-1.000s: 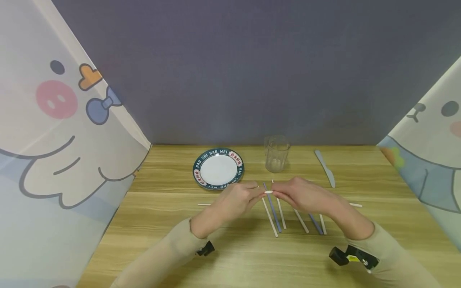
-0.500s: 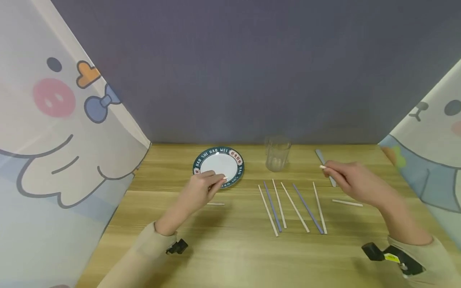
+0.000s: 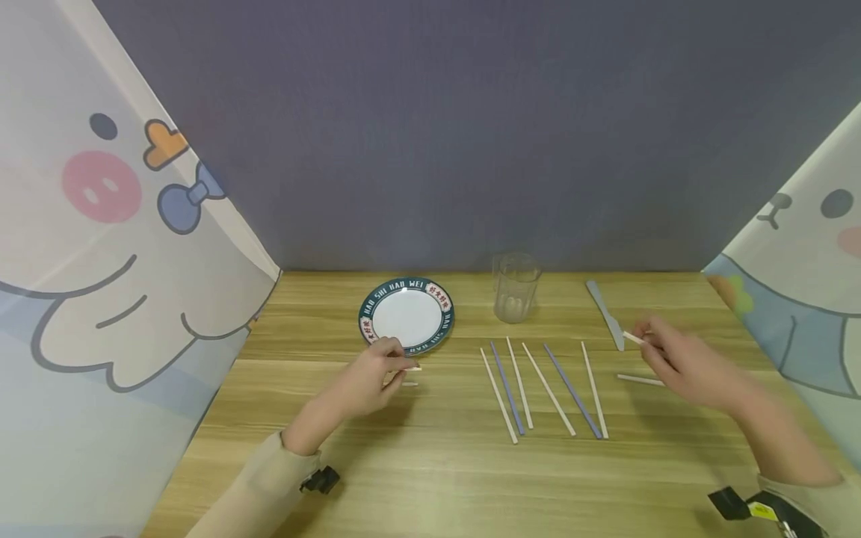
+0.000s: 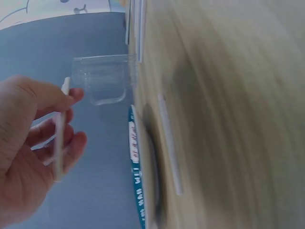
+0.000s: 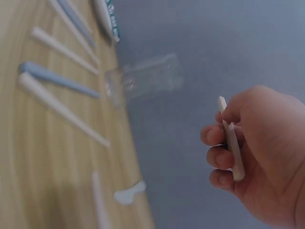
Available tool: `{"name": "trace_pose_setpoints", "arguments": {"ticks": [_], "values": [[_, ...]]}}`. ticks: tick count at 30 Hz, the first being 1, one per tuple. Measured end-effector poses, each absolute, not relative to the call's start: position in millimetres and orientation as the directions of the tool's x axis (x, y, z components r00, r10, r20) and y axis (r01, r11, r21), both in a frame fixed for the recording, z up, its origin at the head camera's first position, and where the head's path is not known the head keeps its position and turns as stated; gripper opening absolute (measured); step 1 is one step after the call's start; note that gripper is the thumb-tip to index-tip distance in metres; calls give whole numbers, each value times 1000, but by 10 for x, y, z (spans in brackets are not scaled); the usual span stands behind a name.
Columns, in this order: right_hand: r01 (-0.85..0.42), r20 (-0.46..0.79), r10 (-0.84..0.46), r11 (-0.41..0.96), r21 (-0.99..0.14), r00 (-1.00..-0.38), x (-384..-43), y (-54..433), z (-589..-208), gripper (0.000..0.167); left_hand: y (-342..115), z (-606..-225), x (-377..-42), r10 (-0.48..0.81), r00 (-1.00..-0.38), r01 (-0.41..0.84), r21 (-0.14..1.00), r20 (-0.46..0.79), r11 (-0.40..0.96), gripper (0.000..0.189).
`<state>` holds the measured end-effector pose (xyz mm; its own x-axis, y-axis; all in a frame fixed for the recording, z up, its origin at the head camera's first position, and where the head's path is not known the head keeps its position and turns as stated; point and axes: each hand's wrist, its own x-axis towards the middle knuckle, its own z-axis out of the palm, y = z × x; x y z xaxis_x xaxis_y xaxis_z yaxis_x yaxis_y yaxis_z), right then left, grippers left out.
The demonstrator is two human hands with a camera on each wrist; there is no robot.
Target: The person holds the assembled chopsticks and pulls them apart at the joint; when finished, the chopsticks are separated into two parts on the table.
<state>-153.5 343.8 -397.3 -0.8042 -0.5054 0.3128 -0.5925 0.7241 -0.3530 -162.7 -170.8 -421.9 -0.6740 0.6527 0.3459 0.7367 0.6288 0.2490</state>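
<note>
The left hand (image 3: 368,379) pinches 1 white stick (image 4: 59,138) above the desk (image 3: 403,478), towards its left edge; the right hand (image 3: 686,364) pinches another stick (image 5: 232,148) towards the right edge; both hands' remaining fingers bend loosely; the sticks look light, stiff, probably snappable, best gripped mid-length.

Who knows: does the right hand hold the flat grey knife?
No, the right hand pinches a short white stick; the knife lies on the wood-grained table.

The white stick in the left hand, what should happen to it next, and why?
I'd probably lower the held stick beside the other white stick on the table, because the left hand pinches it in the air, near that one.
</note>
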Motion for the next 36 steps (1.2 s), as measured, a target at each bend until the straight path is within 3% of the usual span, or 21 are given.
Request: {"name": "trace_pose_setpoints", "arguments": {"ticks": [4, 9, 13, 19, 36], "values": [[-626, 362, -520, 715, -311, -774, -1556, 3561, -4140, 19, -1773, -4306, -1614, 684, -668, 744, 233, 293, 626, 16], [-642, 403, -530, 733, -226, -746, -1578, 3719, -4312, 35, -1820, -4413, -1613, 699, -681, 726, 326, 219, 605, 16], [-630, 368, -534, 741, -230, -762, -1578, 3813, -4425, 39, -1834, -4473, -1611, 692, -703, 693, 380, 165, 613, 13], [-621, 335, -534, 739, -260, -776, -1567, 3904, -4569, 37, -1836, -4517, -1626, 668, -738, 641, 408, 96, 650, 11], [-587, 270, -525, 763, -272, -807, -1598, 3874, -4690, 27, -1843, -4608, -1744, 666, -741, 640, 384, 80, 666, 8]]}}
